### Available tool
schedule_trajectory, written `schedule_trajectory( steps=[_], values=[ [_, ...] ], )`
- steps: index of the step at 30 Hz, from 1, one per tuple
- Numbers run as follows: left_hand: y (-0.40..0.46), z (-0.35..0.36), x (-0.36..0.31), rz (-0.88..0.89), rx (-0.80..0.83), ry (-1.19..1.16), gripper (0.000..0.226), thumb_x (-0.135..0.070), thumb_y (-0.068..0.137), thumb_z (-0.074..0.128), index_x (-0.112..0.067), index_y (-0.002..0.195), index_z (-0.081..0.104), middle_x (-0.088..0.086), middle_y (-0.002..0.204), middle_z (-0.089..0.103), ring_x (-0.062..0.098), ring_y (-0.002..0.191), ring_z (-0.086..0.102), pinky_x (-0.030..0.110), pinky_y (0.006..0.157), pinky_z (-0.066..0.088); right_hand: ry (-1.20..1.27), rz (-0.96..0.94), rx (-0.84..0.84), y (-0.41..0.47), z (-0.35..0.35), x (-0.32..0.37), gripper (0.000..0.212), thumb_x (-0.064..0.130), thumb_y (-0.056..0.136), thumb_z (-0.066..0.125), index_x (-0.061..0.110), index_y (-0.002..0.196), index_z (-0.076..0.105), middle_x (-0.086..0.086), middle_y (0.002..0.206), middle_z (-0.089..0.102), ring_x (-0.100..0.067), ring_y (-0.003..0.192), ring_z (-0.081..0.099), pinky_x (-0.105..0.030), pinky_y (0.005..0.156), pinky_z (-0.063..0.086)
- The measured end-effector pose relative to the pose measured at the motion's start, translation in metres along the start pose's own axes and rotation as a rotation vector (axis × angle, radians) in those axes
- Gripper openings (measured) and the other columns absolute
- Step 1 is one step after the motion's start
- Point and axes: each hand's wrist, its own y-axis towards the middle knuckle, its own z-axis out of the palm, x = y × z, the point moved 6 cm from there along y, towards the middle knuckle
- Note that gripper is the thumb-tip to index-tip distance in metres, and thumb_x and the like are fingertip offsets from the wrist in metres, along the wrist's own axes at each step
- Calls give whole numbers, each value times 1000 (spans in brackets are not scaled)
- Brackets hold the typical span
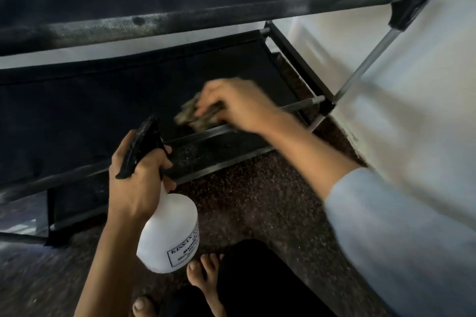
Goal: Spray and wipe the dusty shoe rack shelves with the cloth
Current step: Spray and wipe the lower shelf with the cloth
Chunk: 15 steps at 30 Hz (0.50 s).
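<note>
Here, seen from the head camera, the person's right hand (pixel 237 103) presses a crumpled, dirty grey-brown cloth (pixel 195 114) against the front edge of a black fabric shoe rack shelf (pixel 77 110), fingers curled over it. The left hand (pixel 136 177) grips the black trigger head of a white plastic spray bottle (pixel 170 234), held just in front of the shelf's dusty front rail (pixel 211 152). Bare toes (pixel 203 267) rest on the speckled brown floor (pixel 257 201).
</note>
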Motion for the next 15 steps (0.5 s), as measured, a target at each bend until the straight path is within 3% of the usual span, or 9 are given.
schedule_trajectory(
  steps=[4,6,9,12,15],
  values=[
    [-7,-6,3,-11,-52,13,11,0,80,47,3,84,57,16,68,54,9,35,46,19,39,41,143,-118,64,42,51,82,15,24,86,61,21,97,69,3,99,65,-12,91,60,-29,78,48],
    [-8,-13,4,5,-66,-1,21,-3,75,47,3,91,59,11,75,59,13,37,49,24,40,44,114,-167,76,46,44,76,19,26,83,67,25,101,70,4,105,65,-11,97,60,-26,80,47],
    [-4,-40,7,-19,-147,-18,39,-14,67,47,5,99,58,14,92,66,20,43,53,32,45,49,-26,105,-56,41,13,1,31,42,79,70,32,108,69,6,108,65,-13,99,62,-22,73,41],
    [-6,-70,12,-72,-237,-12,35,-16,64,48,-5,95,61,15,85,63,22,45,53,32,42,46,-121,533,-217,17,-20,-72,33,42,83,66,31,114,67,1,114,61,-22,105,60,-27,79,44],
    [-7,-80,11,-75,-254,3,39,-16,61,50,2,95,58,15,80,59,25,50,51,33,44,43,-74,415,-130,21,-12,-41,31,33,84,68,34,115,66,3,115,61,-20,104,60,-28,81,44]
  ],
)
